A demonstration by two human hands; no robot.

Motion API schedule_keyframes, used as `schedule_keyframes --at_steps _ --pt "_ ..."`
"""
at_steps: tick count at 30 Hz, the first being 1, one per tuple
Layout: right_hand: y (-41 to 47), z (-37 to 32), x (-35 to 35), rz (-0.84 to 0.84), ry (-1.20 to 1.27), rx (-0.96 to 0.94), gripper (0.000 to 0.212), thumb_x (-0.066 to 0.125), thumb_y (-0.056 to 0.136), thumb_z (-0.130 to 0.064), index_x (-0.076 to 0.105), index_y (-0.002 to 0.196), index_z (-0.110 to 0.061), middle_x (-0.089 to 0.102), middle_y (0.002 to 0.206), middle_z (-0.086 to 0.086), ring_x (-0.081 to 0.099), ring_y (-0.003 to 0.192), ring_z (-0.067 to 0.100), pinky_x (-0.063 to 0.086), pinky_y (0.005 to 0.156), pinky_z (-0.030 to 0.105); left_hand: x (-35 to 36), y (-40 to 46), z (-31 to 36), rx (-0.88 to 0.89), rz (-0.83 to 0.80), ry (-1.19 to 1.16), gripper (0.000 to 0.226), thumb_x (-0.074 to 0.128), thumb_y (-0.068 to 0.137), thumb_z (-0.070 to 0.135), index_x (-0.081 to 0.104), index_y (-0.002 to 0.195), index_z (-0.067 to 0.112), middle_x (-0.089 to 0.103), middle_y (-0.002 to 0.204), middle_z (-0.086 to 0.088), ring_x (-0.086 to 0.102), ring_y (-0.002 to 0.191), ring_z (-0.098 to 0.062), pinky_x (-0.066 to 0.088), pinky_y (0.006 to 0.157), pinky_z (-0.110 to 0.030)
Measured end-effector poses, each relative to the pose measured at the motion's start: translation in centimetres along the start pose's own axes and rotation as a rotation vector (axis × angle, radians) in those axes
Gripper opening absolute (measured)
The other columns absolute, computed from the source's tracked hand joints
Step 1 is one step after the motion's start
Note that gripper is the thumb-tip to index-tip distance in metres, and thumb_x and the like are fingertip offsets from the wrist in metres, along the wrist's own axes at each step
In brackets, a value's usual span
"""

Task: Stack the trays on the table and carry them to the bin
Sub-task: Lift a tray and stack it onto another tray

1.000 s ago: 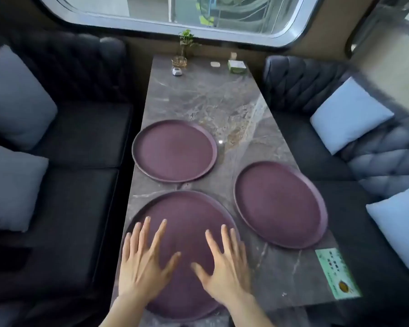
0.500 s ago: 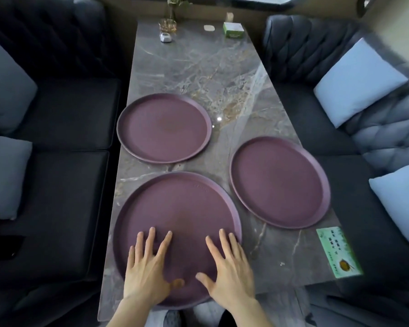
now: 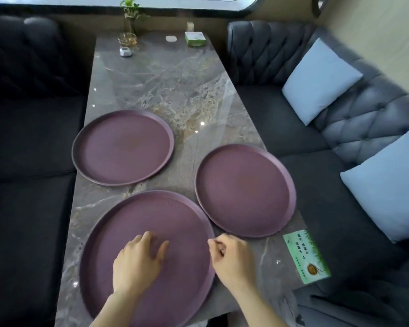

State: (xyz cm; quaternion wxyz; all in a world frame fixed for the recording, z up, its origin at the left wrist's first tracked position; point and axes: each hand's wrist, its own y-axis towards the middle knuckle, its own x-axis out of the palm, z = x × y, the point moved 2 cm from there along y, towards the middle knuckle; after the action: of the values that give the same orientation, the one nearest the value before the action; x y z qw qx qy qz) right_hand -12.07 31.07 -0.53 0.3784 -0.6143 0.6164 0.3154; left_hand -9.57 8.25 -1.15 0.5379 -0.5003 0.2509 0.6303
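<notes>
From the head camera, three round, matte plum trays with low raised rims lie flat on the marble table (image 3: 175, 74). Being round, they have no long axis and point no way. The near tray (image 3: 132, 223) sits at 6 o'clock, the far tray (image 3: 122, 147) at 10 o'clock, the right tray (image 3: 244, 190) at 3 o'clock, none overlapping. The left hand (image 3: 137, 263) rests on the near tray, fingers loosely curled. The right hand (image 3: 230, 258) curls at that tray's right rim; whether it pinches the rim cannot be told.

Marble table (image 3: 165, 81), three trays (image 3: 122, 147)
</notes>
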Motion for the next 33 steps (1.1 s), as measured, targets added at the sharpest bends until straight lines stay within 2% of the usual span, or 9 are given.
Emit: schedule_keyframes --at_steps 4,7,12,15,18,21,25,28,33 --pt "5.6 5.1 -4.8 0.095 0.023 0.23 0.045 0.057 0.088 -0.048 0.054 0.06 -0.013 0.063 0.054 -0.001 0.06 0.057 0.022 0.047 0.049 0.037 0.0 4.5 6.0 -0.047 -0.045 -0.317 0.016 0.062 0.088 0.049 0.066 0.097 0.037 0.069 0.086 0.022 0.07 0.088 -0.01 0.051 0.076 -0.031" --pt "9.6 8.9 -8.1 0.153 0.075 0.338 0.038 0.057 0.089 -0.047 0.059 0.065 -0.018 0.066 0.06 -0.008 0.062 0.063 0.019 0.048 0.052 0.032 0.9 7.8 10.1 -0.081 -0.074 -0.377 0.033 0.06 0.087 0.052 0.063 0.114 0.034 0.069 0.106 0.013 0.066 0.1 -0.015 0.049 0.086 -0.036" --pt "15.1 14.0 -10.8 0.18 0.101 0.446 0.021 0.058 0.09 -0.042 0.068 0.097 -0.025 0.068 0.101 -0.001 0.064 0.084 0.022 0.051 0.07 0.034 2.5 12.2 15.4 -0.141 -0.117 -0.375 0.06 0.06 0.088 0.054 0.048 0.14 0.026 0.052 0.139 -0.004 0.052 0.125 -0.023 0.042 0.098 -0.039" --pt "17.7 16.3 -11.1 0.073 0.099 0.514 0.046 0.059 0.089 -0.045 0.057 0.13 -0.024 0.056 0.129 0.006 0.061 0.107 0.028 0.052 0.084 0.042 3.5 13.9 17.3 -0.202 -0.12 -0.386 0.07 0.063 0.087 0.05 0.039 0.149 0.026 0.042 0.149 -0.009 0.037 0.14 -0.028 0.034 0.111 -0.043" --pt "19.3 17.1 -10.8 -0.011 0.201 0.545 0.075 0.062 0.086 -0.05 0.03 0.151 -0.028 0.036 0.153 0.009 0.044 0.135 0.032 0.043 0.104 0.05 4.5 14.6 18.1 -0.274 -0.151 -0.46 0.083 0.065 0.086 0.05 0.026 0.156 0.03 0.035 0.155 -0.009 0.032 0.145 -0.029 0.028 0.117 -0.044" --pt "20.3 17.1 -10.3 -0.067 0.339 0.559 0.087 0.065 0.085 -0.051 0.017 0.155 -0.031 0.028 0.158 0.008 0.036 0.141 0.031 0.036 0.109 0.048 5.2 14.9 18.6 -0.347 -0.184 -0.574 0.089 0.068 0.083 0.051 0.021 0.157 0.035 0.037 0.155 -0.009 0.035 0.144 -0.026 0.031 0.116 -0.042" --pt "20.7 16.8 -9.8 -0.052 0.382 0.591 0.08 0.065 0.084 -0.051 0.029 0.152 -0.028 0.038 0.153 0.009 0.04 0.138 0.032 0.038 0.109 0.049 5.4 15.1 18.6 -0.436 -0.145 -0.751 0.093 0.072 0.072 0.058 0.027 0.151 0.042 0.039 0.156 0.001 0.043 0.139 -0.021 0.038 0.112 -0.043" --pt "20.8 16.4 -10.2 0.01 0.326 0.617 0.079 0.064 0.086 -0.051 0.031 0.151 -0.022 0.039 0.15 0.014 0.045 0.133 0.036 0.04 0.104 0.049 5.0 15.3 18.6 -0.477 -0.151 -0.899 0.083 0.073 0.08 0.048 0.031 0.151 0.042 0.042 0.154 -0.001 0.045 0.138 -0.019 0.038 0.112 -0.04" --pt "20.0 15.2 -11.1 0.153 0.195 0.657 0.08 0.061 0.086 -0.053 0.034 0.149 -0.012 0.04 0.147 0.02 0.051 0.126 0.041 0.045 0.097 0.053 2.8 14.4 18.2 -0.422 -0.027 -0.778 0.066 0.068 0.086 0.042 0.044 0.147 0.037 0.06 0.13 0.003 0.059 0.123 -0.019 0.044 0.107 -0.042"
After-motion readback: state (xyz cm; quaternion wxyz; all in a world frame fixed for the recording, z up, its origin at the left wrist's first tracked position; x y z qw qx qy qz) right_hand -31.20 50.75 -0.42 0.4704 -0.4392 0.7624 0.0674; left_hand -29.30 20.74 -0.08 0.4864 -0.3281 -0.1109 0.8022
